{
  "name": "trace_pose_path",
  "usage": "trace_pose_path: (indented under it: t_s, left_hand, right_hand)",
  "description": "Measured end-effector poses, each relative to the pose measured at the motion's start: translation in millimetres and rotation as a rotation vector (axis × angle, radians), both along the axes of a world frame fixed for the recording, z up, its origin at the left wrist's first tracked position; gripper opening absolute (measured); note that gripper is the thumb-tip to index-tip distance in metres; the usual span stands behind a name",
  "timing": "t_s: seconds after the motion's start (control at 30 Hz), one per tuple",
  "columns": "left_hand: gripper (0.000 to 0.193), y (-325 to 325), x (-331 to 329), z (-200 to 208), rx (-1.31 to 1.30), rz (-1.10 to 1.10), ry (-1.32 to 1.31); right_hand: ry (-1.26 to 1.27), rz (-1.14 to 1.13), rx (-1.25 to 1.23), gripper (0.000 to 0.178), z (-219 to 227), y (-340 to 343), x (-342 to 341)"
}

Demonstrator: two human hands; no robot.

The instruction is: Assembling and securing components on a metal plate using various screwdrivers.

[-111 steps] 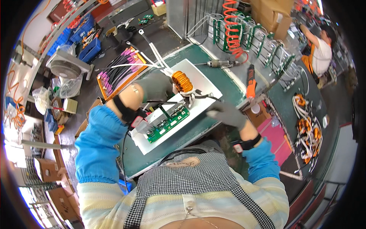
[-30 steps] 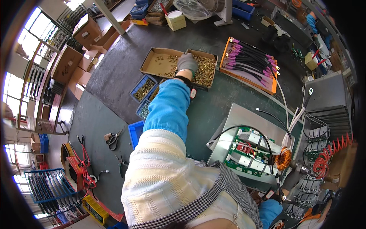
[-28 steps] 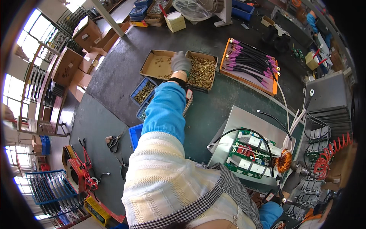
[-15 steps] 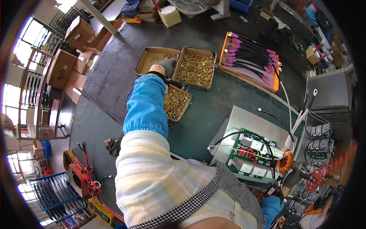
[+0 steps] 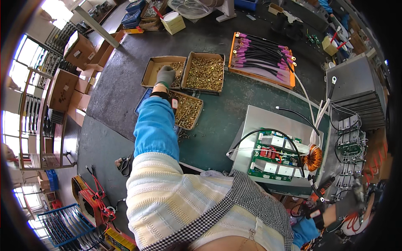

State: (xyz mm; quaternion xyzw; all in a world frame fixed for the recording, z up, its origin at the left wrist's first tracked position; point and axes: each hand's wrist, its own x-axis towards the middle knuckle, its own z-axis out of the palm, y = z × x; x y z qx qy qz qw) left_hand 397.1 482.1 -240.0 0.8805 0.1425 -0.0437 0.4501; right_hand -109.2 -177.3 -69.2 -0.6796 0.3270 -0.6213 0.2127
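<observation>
My left hand [image 5: 166,76], in a grey glove, is closed over a shallow cardboard box [image 5: 151,72] with a thin scatter of small brass-coloured screws. What its fingers hold is hidden. Right beside it stands a box full of brass-coloured screws [image 5: 205,73]; a second filled box [image 5: 188,111] is nearer, partly behind my forearm. My right hand [image 5: 348,204], in a dark glove, is far off at the lower right, by a grey metal air tool [image 5: 359,190] and a red coiled hose. It looks closed round the tool, though blur softens the fingers.
A metal plate [image 5: 247,146] carries green circuit boards [image 5: 272,167], a copper coil [image 5: 312,158] and loose cables. Black cables with pink ends lie in an orange tray [image 5: 259,78]. Scissors [image 5: 123,165] lie left of my arm; a red tool [image 5: 90,201] stands lower left.
My left hand has shifted within the shallow box, and its fist now shows more fully. My right hand has moved outward to the right, away from the copper coil, along with the air tool.
</observation>
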Motion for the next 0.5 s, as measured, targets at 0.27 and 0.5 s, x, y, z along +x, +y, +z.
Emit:
trace_pose_path:
  t_s: [0.27, 0.5]
  left_hand:
    - [0.007, 19, -9, -19, -2.016, 0.018, -0.085]
    - [0.012, -2, -19, -3, -1.863, 0.406, -0.139]
  right_hand:
    - [0.014, 0.006, -0.425, 0.030, 87, 40, -5]
    - [0.033, 0.033, -0.590, 0.035, 117, 55, -7]
